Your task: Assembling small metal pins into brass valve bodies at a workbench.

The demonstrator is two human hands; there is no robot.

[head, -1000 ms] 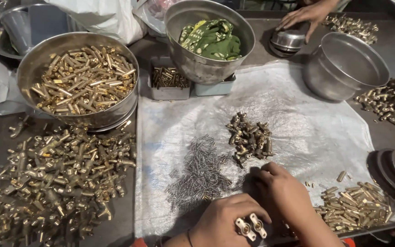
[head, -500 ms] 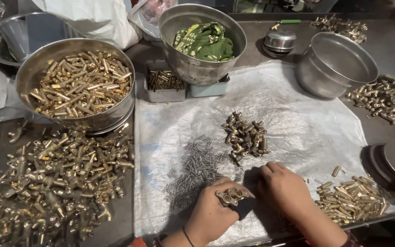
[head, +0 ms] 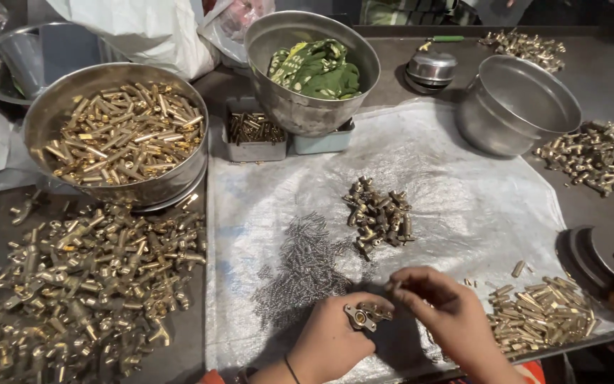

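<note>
Across the white sheet, the small brass pile and springs lie as they did half a second ago. Our left hand still grips the brass fitting near the sheet's front edge; our right hand, fingertips pinched, has come alongside, its contents too small to tell.

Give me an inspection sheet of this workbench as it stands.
Surface: dark table, crumpled plastic sheet spread over it.
Job's things: brass fitting held in left hand; spring pile and small fitting pile on the sheet.
Clutter: brass-filled bowl, loose brass heap, bowl with green cloth, empty bowl, brass pins.
Grippers: right hand pinching something small beside the fitting.
Cables: nothing seen.
Surroundings: white bags at rear.
</note>
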